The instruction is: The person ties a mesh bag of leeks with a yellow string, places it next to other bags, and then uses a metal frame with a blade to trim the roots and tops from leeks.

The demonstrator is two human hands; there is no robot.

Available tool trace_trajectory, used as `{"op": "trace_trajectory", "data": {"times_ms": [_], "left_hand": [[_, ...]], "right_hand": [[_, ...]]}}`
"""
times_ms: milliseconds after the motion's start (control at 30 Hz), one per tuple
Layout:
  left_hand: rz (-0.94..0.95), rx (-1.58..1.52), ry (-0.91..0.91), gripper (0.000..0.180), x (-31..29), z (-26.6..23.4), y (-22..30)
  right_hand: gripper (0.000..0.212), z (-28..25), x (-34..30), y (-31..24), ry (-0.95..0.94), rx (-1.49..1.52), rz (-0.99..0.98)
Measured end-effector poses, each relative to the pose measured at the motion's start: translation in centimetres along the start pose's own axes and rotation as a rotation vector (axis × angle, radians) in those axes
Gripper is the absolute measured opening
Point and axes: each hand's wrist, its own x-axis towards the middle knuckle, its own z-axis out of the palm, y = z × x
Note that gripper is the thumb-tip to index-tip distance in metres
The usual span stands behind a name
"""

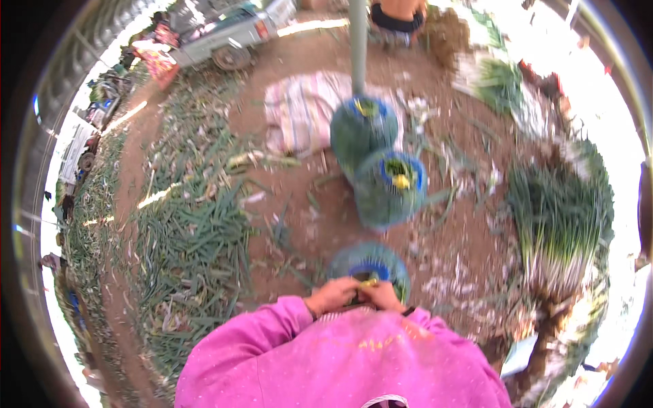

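Note:
Right in front of me stands a bulging blue-green mesh bag (pixel 354 256) with a bright blue rim and dark green contents at its mouth. Over that mouth my left hand (pixel 335 294) and my right hand (pixel 382 295) come together, fingers bent and closed. A small yellow strip (pixel 369 282) shows between the fingertips of both hands; its exact form is too small to tell. Farther off are two more full mesh bags, a nearer one (pixel 388 200) with a yellow piece at its opening and a farther one (pixel 362 132) touching it.
A pole (pixel 358 47) rises behind the bags, beside a pale striped woven sheet (pixel 299 112). Cut green leaves (pixel 197 234) litter the ground at left. Bundled green onions (pixel 561 231) lie at right. A pickup truck (pixel 238 37) and a seated person (pixel 398 17) are at the back.

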Motion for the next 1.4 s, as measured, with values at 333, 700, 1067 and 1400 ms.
{"op": "trace_trajectory", "data": {"times_ms": [333,700,1067,1400], "left_hand": [[0.184,0.588,-0.076,0.010,5.7,-2.3,0.0],[0.879,1.371,-0.492,0.033,5.0,-3.2,1.9],[-0.142,1.641,-1.318,0.021,11.8,1.2,3.2],[0.747,1.350,-0.802,0.032,6.4,-5.4,3.9]], "right_hand": [[0.029,-2.0,-6.7,2.9,0.100,-0.038,-0.173],[0.020,-1.3,-10.4,7.3,0.468,-0.328,-0.442],[0.026,-0.1,-10.9,8.4,0.283,-0.667,-0.504],[0.027,1.1,-6.7,5.6,0.507,-1.047,-0.957]]}}
